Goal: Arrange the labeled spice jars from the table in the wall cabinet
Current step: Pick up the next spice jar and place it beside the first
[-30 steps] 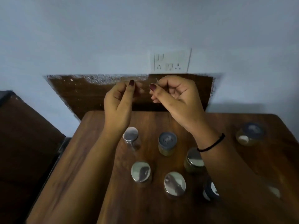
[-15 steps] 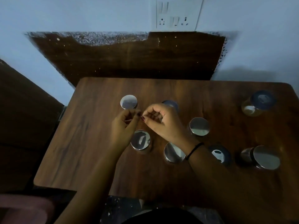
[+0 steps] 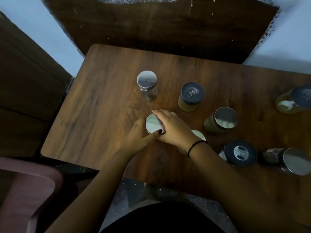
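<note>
Several spice jars stand on a brown wooden table (image 3: 104, 105). My left hand (image 3: 137, 137) and my right hand (image 3: 171, 126) both wrap around one silver-lidded jar (image 3: 153, 123) near the table's middle, left from the left side, right over its right edge. Behind it stand a clear silver-lidded jar (image 3: 147, 84) and a dark-lidded jar of yellow spice (image 3: 191, 96). A third silver lid (image 3: 200, 134) peeks out behind my right wrist. The wall cabinet is out of view.
To the right are a silver-lidded green jar (image 3: 222, 121), a dark-lidded jar (image 3: 239, 153), a jar at the far right (image 3: 293, 160) and a large dark-lidded jar (image 3: 296, 100). A dark wooden panel (image 3: 159, 26) stands behind the table; a pink chair (image 3: 28, 187) sits at the lower left.
The view has tilted down and closer to the table. Both hands dropped from in front of the wall, fingertips together, onto the silver-lidded jar and closed around it.
</note>
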A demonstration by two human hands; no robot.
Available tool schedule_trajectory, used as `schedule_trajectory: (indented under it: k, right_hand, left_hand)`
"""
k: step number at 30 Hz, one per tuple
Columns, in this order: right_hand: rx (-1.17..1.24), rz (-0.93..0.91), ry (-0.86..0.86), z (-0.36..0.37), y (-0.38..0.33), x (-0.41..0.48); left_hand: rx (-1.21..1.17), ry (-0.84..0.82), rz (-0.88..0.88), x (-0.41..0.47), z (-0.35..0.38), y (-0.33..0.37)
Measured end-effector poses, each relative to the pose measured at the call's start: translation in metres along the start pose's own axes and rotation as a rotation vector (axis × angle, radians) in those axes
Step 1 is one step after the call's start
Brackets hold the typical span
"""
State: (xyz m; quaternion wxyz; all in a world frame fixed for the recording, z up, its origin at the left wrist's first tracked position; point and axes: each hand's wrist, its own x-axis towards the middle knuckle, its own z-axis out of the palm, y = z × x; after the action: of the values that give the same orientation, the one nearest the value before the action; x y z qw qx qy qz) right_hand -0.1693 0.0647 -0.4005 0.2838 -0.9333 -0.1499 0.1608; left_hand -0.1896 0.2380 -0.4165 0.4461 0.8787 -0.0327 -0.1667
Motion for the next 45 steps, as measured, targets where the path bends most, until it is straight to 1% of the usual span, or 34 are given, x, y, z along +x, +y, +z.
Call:
schedule_trajectory:
  k: [4,5,8,12,16,20,23,25,27,29,31,35,37,39,43,45]
  right_hand:
    - [0.06,-0.02,0.035,-0.001,0.004,0.002]
    - [0.079,-0.027,0.045,-0.004,0.004,0.002]
    - [0.174,-0.051,0.104,-0.022,0.0,0.0]
    - [0.226,-0.074,0.162,-0.057,-0.017,-0.004]
    - [0.299,-0.145,0.204,-0.096,-0.039,-0.006]
    - [0.343,-0.185,0.293,-0.13,-0.06,-0.009]
    - [0.461,-0.225,0.373,-0.149,-0.074,-0.01]
    - [0.539,-0.225,0.39,-0.162,-0.082,-0.012]
    - [0.609,-0.241,0.396,-0.176,-0.091,-0.015]
    - [0.667,-0.264,0.399,-0.188,-0.098,-0.018]
    - [0.697,-0.281,0.407,-0.198,-0.104,-0.02]
    - [0.789,-0.271,0.397,-0.213,-0.107,-0.023]
    - [0.871,-0.282,0.373,-0.217,-0.105,-0.026]
    - [0.93,-0.296,0.343,-0.219,-0.102,-0.031]
    - [0.922,-0.3,0.307,-0.214,-0.095,-0.036]
    - [0.937,-0.308,0.249,-0.211,-0.092,-0.038]
  left_hand:
    - [-0.141,0.024,-0.061,-0.003,-0.001,0.004]
    - [-0.155,0.029,-0.054,-0.004,-0.004,0.009]
    - [-0.222,0.064,0.016,-0.006,-0.014,0.027]
    - [-0.353,0.123,0.045,-0.007,-0.03,0.046]
    - [-0.459,0.162,0.086,-0.008,-0.049,0.077]
    - [-0.508,0.134,0.158,-0.015,-0.062,0.11]
    - [-0.547,0.165,0.191,-0.021,-0.07,0.128]
    - [-0.566,0.166,0.238,-0.022,-0.076,0.134]
    - [-0.603,0.116,0.279,-0.025,-0.082,0.14]
    - [-0.639,0.028,0.274,-0.027,-0.085,0.149]
    - [-0.679,0.001,0.26,-0.028,-0.087,0.161]
    - [-0.787,0.045,0.177,-0.026,-0.089,0.187]
    - [-0.84,0.074,0.139,-0.024,-0.091,0.197]
    - [-0.889,0.092,0.156,-0.021,-0.093,0.202]
    - [-0.961,0.131,0.215,-0.014,-0.096,0.212]
    - [-0.982,0.128,0.241,-0.014,-0.096,0.219]
